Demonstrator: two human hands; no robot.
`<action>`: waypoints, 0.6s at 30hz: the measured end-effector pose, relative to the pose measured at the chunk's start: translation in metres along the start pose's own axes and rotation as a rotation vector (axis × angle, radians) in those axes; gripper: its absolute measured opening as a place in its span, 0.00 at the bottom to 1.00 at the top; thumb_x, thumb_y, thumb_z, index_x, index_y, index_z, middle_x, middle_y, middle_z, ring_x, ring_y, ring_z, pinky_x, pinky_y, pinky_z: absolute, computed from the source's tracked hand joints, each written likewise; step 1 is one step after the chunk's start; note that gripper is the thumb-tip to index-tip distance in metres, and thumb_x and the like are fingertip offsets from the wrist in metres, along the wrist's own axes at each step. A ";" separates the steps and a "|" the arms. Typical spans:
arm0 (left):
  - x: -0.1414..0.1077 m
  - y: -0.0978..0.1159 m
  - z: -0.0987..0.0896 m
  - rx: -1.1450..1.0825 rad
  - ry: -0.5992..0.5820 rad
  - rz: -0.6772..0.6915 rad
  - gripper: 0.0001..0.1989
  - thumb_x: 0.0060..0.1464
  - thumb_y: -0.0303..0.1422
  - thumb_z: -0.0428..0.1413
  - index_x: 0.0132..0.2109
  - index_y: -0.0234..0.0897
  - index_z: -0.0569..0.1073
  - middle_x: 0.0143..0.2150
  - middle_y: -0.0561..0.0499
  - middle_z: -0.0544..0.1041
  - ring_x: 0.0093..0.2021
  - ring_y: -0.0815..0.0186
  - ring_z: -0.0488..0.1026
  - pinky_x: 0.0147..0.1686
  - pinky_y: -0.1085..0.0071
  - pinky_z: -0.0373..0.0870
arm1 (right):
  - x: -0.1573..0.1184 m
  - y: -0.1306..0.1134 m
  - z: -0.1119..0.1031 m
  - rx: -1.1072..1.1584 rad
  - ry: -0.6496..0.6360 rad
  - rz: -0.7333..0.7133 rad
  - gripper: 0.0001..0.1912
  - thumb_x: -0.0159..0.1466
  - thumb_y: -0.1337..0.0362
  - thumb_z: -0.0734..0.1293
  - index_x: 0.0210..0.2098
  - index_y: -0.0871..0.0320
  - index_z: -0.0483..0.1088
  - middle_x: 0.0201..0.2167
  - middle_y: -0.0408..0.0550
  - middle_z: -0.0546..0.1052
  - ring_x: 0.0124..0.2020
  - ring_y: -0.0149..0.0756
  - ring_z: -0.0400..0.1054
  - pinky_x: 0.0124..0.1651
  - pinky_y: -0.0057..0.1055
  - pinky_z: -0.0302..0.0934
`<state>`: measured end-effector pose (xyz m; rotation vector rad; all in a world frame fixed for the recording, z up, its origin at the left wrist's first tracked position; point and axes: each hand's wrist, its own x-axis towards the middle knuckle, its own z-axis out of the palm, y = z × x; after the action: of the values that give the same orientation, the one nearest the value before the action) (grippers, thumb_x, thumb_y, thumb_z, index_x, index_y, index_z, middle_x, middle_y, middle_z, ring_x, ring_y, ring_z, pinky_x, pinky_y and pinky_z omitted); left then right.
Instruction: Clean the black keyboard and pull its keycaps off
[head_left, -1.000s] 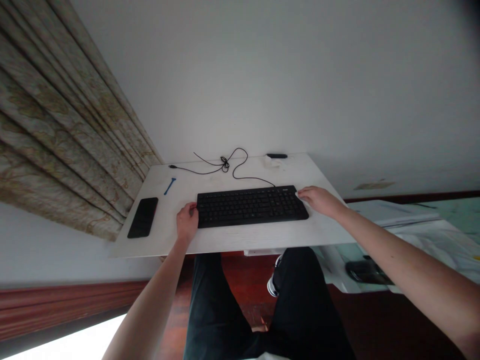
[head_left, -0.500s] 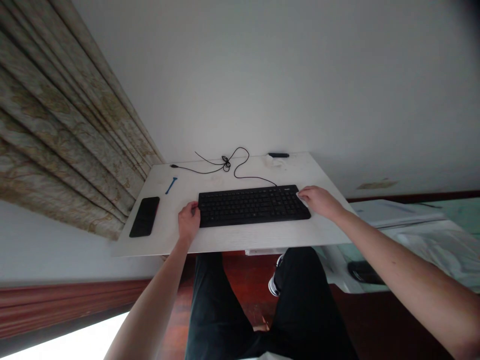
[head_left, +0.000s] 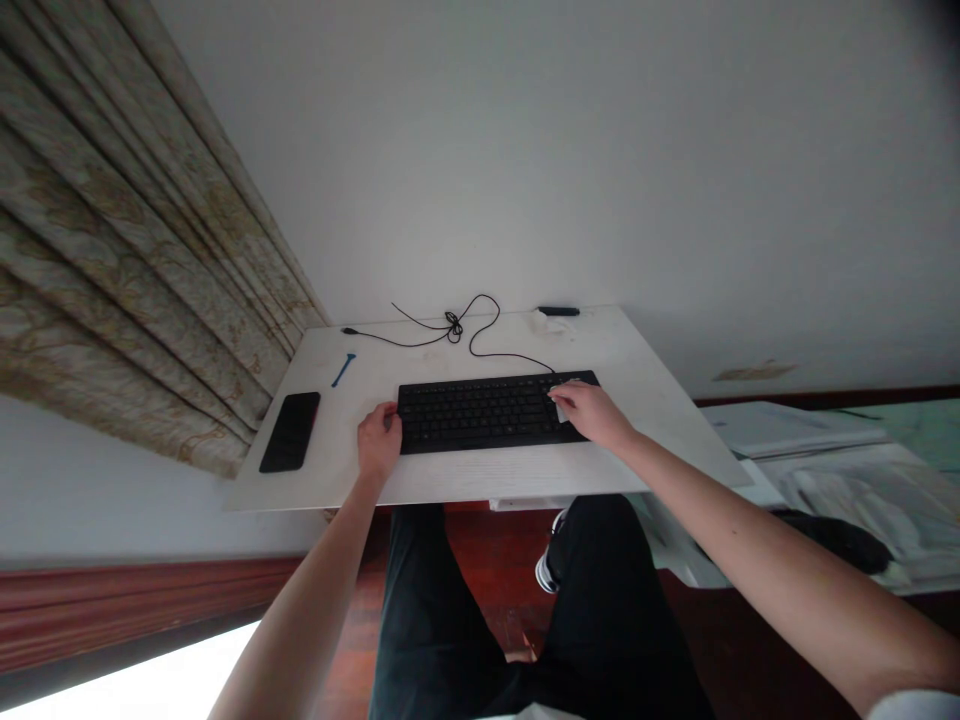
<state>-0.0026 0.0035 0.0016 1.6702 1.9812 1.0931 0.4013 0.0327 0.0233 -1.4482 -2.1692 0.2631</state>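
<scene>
The black keyboard lay flat near the front of the white surface; the right hand was over its right end, the fingers clenched on a small white wipe that touched the keys; the left hand sat at the keyboard's left end, its fingers curled against the edge, though I could not tell whether they gripped it.

Behind the keyboard ran a thin black cable, tangled in a knot and ending in a plug; a crumpled tissue and a black stick lay near the far edge; a small blue strip and a black phone lay left of the left hand; a patterned curtain hung further left; papers lay off to the right; black trousers showed below the surface.
</scene>
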 end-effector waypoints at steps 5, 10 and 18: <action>0.001 -0.001 0.001 0.010 -0.008 -0.004 0.15 0.59 0.31 0.50 0.49 0.37 0.77 0.47 0.44 0.82 0.49 0.57 0.79 0.58 0.57 0.71 | 0.003 -0.021 0.014 0.077 0.070 0.052 0.12 0.67 0.69 0.63 0.41 0.56 0.79 0.42 0.51 0.82 0.43 0.42 0.78 0.51 0.40 0.71; 0.001 -0.001 0.001 0.014 0.001 0.002 0.15 0.59 0.31 0.51 0.49 0.38 0.77 0.46 0.45 0.82 0.49 0.59 0.79 0.58 0.59 0.72 | 0.002 -0.038 0.024 0.182 0.096 0.081 0.12 0.65 0.70 0.65 0.43 0.55 0.78 0.43 0.50 0.82 0.43 0.41 0.78 0.50 0.38 0.71; 0.000 -0.001 0.001 0.010 0.005 0.012 0.15 0.58 0.29 0.50 0.49 0.39 0.77 0.46 0.45 0.82 0.49 0.58 0.79 0.57 0.59 0.72 | 0.019 -0.077 0.045 0.243 0.054 0.028 0.17 0.62 0.75 0.64 0.46 0.55 0.77 0.44 0.50 0.82 0.44 0.39 0.77 0.51 0.38 0.71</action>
<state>-0.0027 0.0042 0.0004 1.6879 1.9861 1.0943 0.3105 0.0235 0.0235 -1.3336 -1.9966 0.4745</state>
